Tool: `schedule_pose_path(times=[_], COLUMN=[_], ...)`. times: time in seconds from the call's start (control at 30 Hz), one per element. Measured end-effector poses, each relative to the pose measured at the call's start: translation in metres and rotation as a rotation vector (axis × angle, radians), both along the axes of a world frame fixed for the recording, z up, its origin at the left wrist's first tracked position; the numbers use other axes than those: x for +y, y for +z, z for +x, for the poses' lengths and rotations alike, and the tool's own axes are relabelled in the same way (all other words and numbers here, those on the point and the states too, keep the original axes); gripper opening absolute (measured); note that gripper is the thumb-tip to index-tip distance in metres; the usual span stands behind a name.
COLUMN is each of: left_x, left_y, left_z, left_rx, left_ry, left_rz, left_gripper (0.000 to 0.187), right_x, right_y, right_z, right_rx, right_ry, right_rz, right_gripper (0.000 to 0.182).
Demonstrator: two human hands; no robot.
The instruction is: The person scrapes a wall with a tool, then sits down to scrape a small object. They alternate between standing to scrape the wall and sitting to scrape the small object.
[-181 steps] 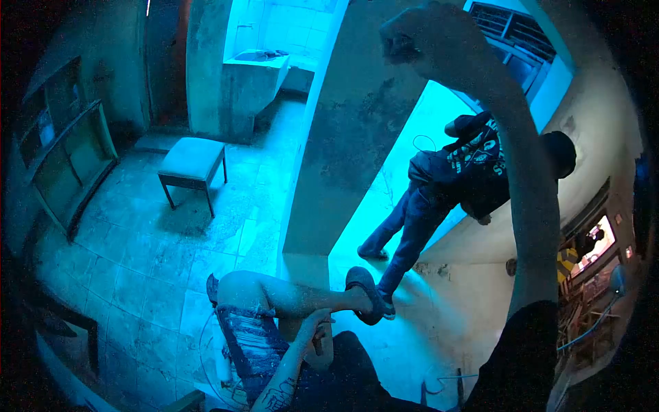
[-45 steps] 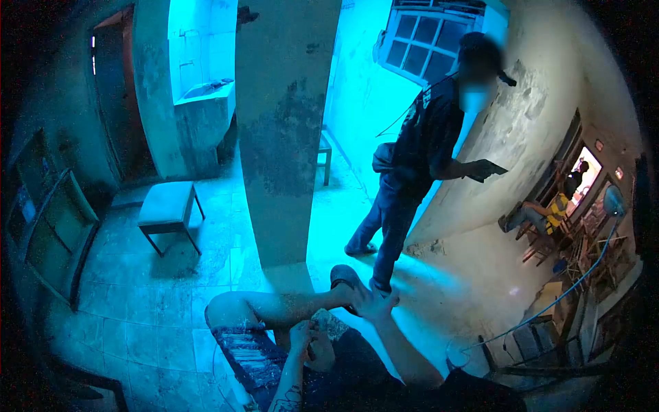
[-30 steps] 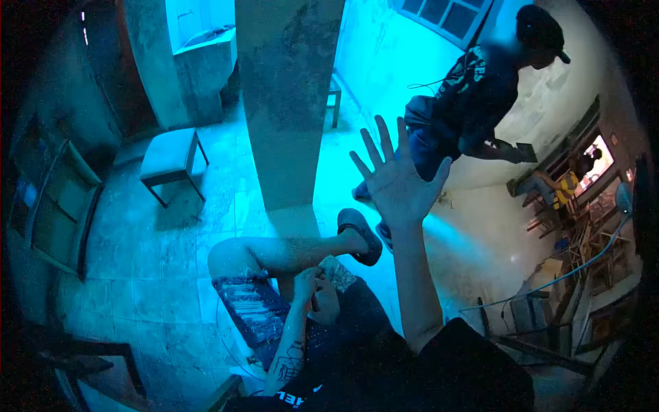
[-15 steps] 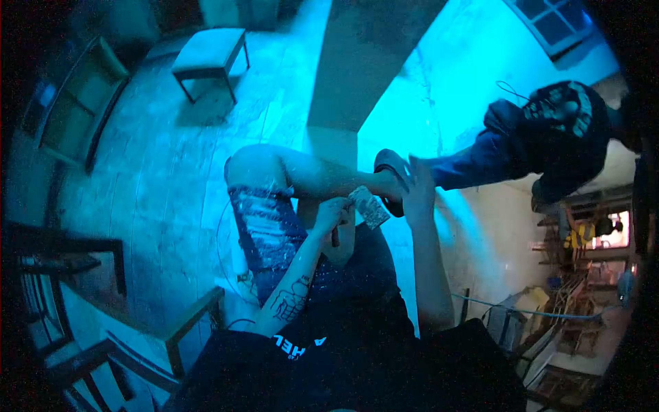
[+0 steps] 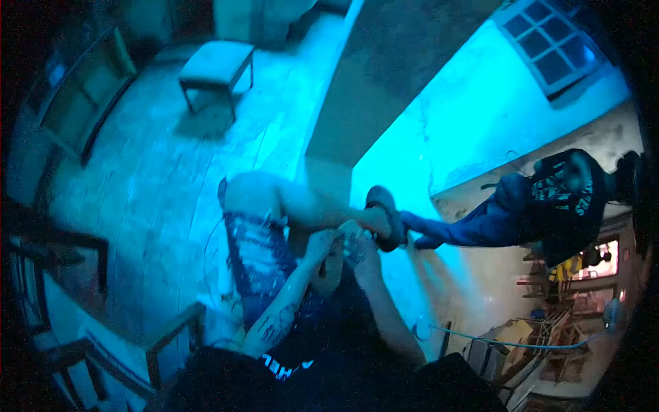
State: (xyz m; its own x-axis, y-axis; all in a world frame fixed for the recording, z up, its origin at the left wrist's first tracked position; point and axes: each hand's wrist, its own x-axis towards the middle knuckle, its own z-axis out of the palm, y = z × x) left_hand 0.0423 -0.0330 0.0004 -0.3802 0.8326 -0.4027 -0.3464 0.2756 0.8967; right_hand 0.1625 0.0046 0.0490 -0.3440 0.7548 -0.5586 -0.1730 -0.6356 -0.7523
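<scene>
My left hand (image 5: 324,245) is closed, its fingers pinching a small flat patterned packet (image 5: 351,226) above my lap. Right beside it, my right hand (image 5: 360,251) curls its fingers round the same packet and hides most of it. What the packet holds is not visible. Both hands are close to the ankle of my bent leg (image 5: 309,206), which lies crossed over the other. A dark shoe (image 5: 386,214) is on that foot, just beyond my fingers.
Another person (image 5: 549,199) in dark clothes stands at the right. A low stool (image 5: 218,65) is on the tiled floor at the upper left. Wooden frames (image 5: 130,343) stand at the lower left. A blue cable (image 5: 508,340) runs across the lower right.
My right hand has come down and left, from apart with spread fingers to closed on the packet beside my left hand. The view has shifted, and the other person appears lower.
</scene>
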Motion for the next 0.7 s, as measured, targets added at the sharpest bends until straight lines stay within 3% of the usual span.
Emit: schedule_pose_path(times=[0.07,0.17,0.23,0.27,0.3,0.33,0.37,0.43,0.5,0.57,0.63,0.7], left_x=[-0.002,-0.003,-0.001,0.002,-0.004,-0.009,-0.011,-0.005,-0.009,-0.011,-0.011,-0.009], left_y=[0.007,0.021,0.016,0.019,0.045,0.058,0.026,0.022,0.028,0.025,0.009,0.005], left_z=[-0.001,-0.004,-0.004,-0.004,-0.001,0.000,0.002,0.003,-0.001,-0.003,-0.002,0.000], left_rx=[0.041,0.052,0.209,0.231,0.048,-0.137,-0.330,-0.169,-0.209,-0.254,-0.344,-0.220], left_ry=[-0.044,-0.137,-0.110,-0.108,-0.095,-0.084,-0.109,-0.182,-0.238,-0.294,-0.407,-0.432], left_rz=[0.013,-0.058,0.083,0.112,0.113,0.111,0.267,0.153,0.147,0.143,0.190,0.154], left_gripper=[0.023,0.022,0.022,0.022,0.023,0.027,0.035,0.037,0.037,0.037,0.035,0.033], right_x=[0.002,0.020,0.029,0.037,0.058,0.070,0.087,0.125,0.141,0.144,0.166,0.173], right_y=[0.001,-0.006,0.009,0.015,0.011,0.044,0.079,0.123,0.190,0.248,0.274,0.307], right_z=[0.000,0.000,-0.011,-0.018,-0.015,-0.021,-0.029,-0.035,-0.046,-0.054,-0.060,-0.066], right_rx=[0.037,-0.036,-0.007,-0.148,-0.398,-0.361,-0.318,-0.088,0.015,-0.099,-0.080,-0.280], right_ry=[0.037,0.053,0.058,-0.059,0.026,0.158,0.292,-0.050,-0.139,-0.170,-0.049,0.022], right_rz=[0.115,0.280,0.309,0.414,0.675,1.035,1.387,0.874,0.989,1.160,1.196,1.314], right_gripper=[0.024,0.031,0.034,0.036,0.032,0.031,0.031,0.028,0.032,0.030,0.028,0.023])
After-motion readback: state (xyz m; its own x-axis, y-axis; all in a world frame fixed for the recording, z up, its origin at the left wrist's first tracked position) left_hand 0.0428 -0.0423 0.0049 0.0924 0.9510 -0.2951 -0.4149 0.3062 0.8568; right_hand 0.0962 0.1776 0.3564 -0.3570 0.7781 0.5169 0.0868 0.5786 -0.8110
